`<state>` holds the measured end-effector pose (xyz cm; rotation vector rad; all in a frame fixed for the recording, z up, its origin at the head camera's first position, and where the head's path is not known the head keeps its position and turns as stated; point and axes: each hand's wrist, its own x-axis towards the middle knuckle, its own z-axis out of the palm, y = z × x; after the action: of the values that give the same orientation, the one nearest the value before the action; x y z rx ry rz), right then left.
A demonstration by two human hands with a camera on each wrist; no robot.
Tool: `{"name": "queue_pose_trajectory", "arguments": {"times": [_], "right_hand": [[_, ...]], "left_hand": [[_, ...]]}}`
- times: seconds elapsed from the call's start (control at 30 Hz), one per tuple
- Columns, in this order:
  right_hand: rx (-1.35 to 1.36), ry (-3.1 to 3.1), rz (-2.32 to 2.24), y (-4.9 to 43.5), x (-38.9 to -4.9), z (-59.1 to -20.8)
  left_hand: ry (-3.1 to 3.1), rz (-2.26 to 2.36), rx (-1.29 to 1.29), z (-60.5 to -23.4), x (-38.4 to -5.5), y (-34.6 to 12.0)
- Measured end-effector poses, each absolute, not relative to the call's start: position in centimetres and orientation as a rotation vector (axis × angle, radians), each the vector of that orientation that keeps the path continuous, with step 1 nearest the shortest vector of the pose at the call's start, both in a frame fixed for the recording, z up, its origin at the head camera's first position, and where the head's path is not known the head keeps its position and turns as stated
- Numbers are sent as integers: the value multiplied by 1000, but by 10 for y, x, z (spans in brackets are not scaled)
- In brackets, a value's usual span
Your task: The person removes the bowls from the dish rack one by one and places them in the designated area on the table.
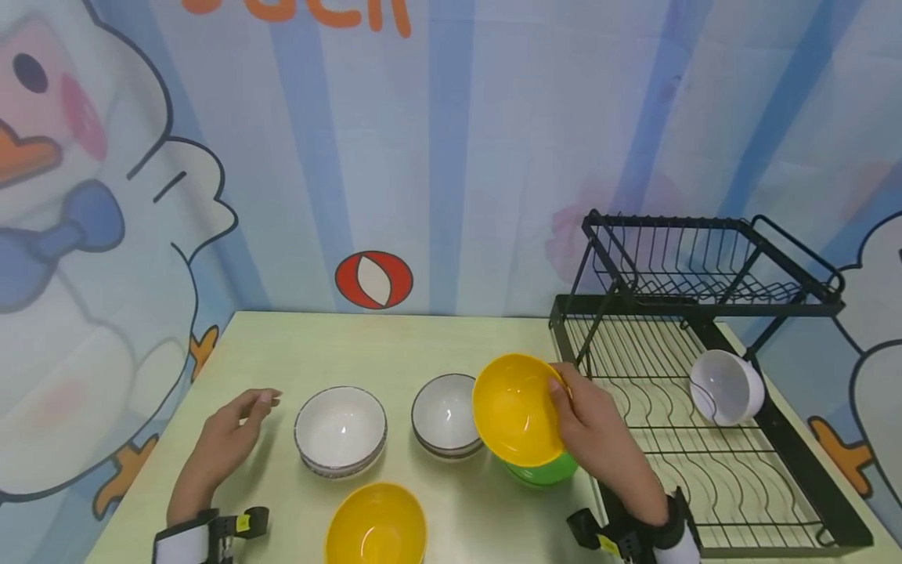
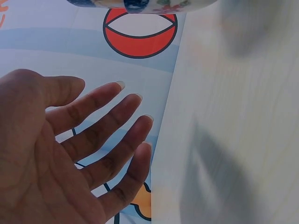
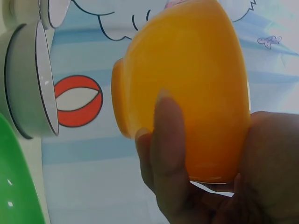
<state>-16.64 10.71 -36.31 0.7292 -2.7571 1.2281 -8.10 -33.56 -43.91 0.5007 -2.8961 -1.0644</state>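
Note:
My right hand (image 1: 599, 431) grips a yellow bowl (image 1: 517, 407) by its right side, thumb at the inner rim and fingers along the outside. The bowl is tilted and raised over a green bowl (image 1: 543, 470), which it partly hides. In the right wrist view the yellow bowl (image 3: 187, 88) shows its outer wall and foot. My left hand (image 1: 229, 435) hovers at the left with fingers relaxed and holds nothing. Nearest to it are stacked white bowls (image 1: 340, 431). More stacked grey-white bowls (image 1: 445, 415) stand mid-table, and another yellow bowl (image 1: 377, 529) sits at the front.
A black two-tier dish rack (image 1: 712, 309) occupies the table's right side. Inside its lower tier, a white bowl (image 1: 726, 388) leans on its side at the right. A printed cloth backdrop (image 1: 479, 157) hangs behind the pale table (image 1: 282, 345).

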Motion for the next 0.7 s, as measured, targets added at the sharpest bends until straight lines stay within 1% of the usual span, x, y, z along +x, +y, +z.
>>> {"name": "queue_pose_trajectory", "arguments": {"times": [0.33, 0.47, 0.7], "right_hand": [[756, -2850, 1463, 83, -156, -369], [803, -2866, 1434, 74, -153, -372], [866, -2862, 1254, 64, -146, -376]], "left_hand": [[-2904, -1075, 495, -438, -82, -335], [-2906, -1085, 498, -439, -82, -335], [-2904, -1079, 487, -439, -81, -336]]}}
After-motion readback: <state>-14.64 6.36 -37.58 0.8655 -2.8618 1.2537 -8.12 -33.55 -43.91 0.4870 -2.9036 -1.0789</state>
